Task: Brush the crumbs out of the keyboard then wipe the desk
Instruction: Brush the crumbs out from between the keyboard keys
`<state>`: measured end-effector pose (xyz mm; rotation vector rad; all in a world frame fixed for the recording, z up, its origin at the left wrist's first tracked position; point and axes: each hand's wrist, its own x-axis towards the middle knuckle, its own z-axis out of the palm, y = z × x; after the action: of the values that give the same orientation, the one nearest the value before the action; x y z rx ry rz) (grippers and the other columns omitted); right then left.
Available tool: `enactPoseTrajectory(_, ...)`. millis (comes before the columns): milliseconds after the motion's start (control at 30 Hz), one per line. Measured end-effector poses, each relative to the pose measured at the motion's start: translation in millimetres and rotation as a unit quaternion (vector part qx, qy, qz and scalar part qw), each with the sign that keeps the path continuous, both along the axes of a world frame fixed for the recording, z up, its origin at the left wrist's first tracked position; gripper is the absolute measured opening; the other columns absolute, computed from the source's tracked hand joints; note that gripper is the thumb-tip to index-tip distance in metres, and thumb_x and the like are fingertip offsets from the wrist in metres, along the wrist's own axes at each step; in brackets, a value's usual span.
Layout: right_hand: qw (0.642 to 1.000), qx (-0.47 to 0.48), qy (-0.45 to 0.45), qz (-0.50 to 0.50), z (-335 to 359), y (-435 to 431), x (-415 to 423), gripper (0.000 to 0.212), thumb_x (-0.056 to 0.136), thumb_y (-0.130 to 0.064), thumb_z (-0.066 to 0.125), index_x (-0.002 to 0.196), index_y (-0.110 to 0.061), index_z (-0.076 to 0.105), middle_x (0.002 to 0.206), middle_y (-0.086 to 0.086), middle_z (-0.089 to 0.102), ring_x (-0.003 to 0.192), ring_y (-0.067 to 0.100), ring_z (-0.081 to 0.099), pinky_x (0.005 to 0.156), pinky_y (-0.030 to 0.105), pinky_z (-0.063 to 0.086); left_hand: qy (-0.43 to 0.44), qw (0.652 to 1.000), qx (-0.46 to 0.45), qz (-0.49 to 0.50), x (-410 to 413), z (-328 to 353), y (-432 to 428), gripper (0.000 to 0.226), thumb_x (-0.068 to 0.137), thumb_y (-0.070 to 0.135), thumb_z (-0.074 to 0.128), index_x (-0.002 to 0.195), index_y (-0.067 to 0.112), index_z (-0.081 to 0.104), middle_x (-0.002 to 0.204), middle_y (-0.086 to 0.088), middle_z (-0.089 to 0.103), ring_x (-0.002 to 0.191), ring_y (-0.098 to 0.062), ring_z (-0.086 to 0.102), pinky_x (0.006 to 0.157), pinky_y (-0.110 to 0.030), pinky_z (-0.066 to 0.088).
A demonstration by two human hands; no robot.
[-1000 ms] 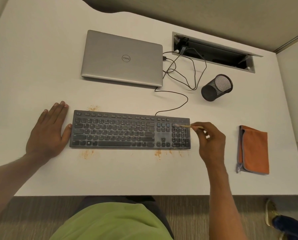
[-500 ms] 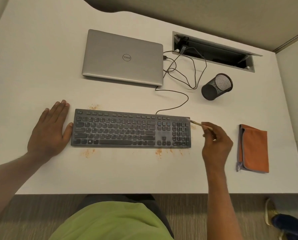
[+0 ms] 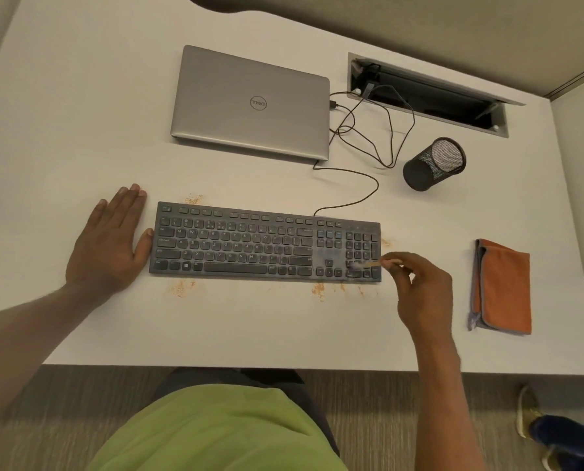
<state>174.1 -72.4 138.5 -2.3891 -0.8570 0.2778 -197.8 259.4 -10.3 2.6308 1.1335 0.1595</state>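
A black keyboard (image 3: 249, 246) lies across the middle of the white desk (image 3: 79, 113). My left hand (image 3: 110, 243) rests flat on the desk, thumb against the keyboard's left end. My right hand (image 3: 419, 287) pinches a small wooden-handled brush (image 3: 368, 264) whose blurred bristles lie over the lower rows of the number pad. Orange crumbs (image 3: 318, 289) sit in patches along the keyboard's front edge, with more crumbs behind its left corner and by its right end. A folded orange cloth (image 3: 503, 287) lies to the right.
A shut silver laptop (image 3: 249, 103) sits behind the keyboard, with cables (image 3: 368, 141) running to an open cable tray (image 3: 430, 93). A black mesh pen cup (image 3: 433, 164) lies on its side. Another person's shoe (image 3: 528, 416) shows at bottom right.
My right hand swept the brush off the number pad's top right corner to the desk, then came back onto the pad's lower rows. My left hand stayed put.
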Motion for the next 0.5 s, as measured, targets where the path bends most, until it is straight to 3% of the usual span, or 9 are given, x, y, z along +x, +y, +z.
enactPoseTrajectory(67,0.999,0.036,0.004,-0.006,-2.2,9.5,-1.7,0.012,0.096,-0.013,0.073,0.105,-0.018,0.08,0.102,-0.004,0.078,0.092,0.008,0.069,0.079,0.01,0.049,0.001,1.0,0.001,-0.002,-0.3,-0.3,0.5,0.072,0.108,0.046,0.024,0.171,0.013,0.015,0.178,-0.002,0.015,0.166,-0.018,0.011,0.135,-0.046,0.011)
enactPoseTrajectory(167,0.998,0.055,0.024,-0.026,-11.5,19.5,-8.4,0.016,0.097,-0.011,0.072,0.107,-0.021,0.08,0.1,-0.01,0.075,0.095,-0.001,0.068,0.084,0.021,0.055,0.0,1.0,-0.001,-0.003,-0.4,-0.1,1.2,0.072,0.108,0.046,0.024,0.171,0.013,0.015,0.178,-0.003,0.015,0.166,-0.018,0.01,0.135,-0.046,0.011)
enactPoseTrajectory(333,1.0,0.004,0.007,-0.017,-14.7,5.5,-17.1,0.015,0.097,-0.014,0.071,0.108,-0.02,0.08,0.103,-0.001,0.077,0.09,0.012,0.069,0.081,0.035,0.059,-0.003,1.0,0.001,-0.003,-0.9,0.2,0.5,0.072,0.108,0.045,0.026,0.171,0.013,0.015,0.178,-0.003,0.016,0.166,-0.018,0.011,0.135,-0.047,0.012)
enactPoseTrajectory(400,1.0,-0.017,0.006,-0.008,-12.5,-3.1,-19.1,0.014,0.097,-0.015,0.072,0.107,-0.021,0.079,0.105,-0.001,0.078,0.091,0.012,0.069,0.081,0.031,0.056,-0.004,1.0,0.003,-0.005,-0.7,0.0,0.9,0.072,0.108,0.044,0.026,0.171,0.012,0.016,0.178,-0.003,0.016,0.166,-0.019,0.011,0.134,-0.047,0.012)
enactPoseTrajectory(500,1.0,0.001,0.009,-0.02,-7.8,-6.7,-20.8,0.011,0.098,-0.016,0.071,0.105,-0.02,0.079,0.103,-0.005,0.078,0.087,0.0,0.065,0.074,0.014,0.047,-0.007,1.0,0.006,-0.005,0.1,-0.1,1.7,0.072,0.108,0.044,0.026,0.171,0.01,0.018,0.177,-0.004,0.018,0.166,-0.02,0.013,0.134,-0.047,0.013)
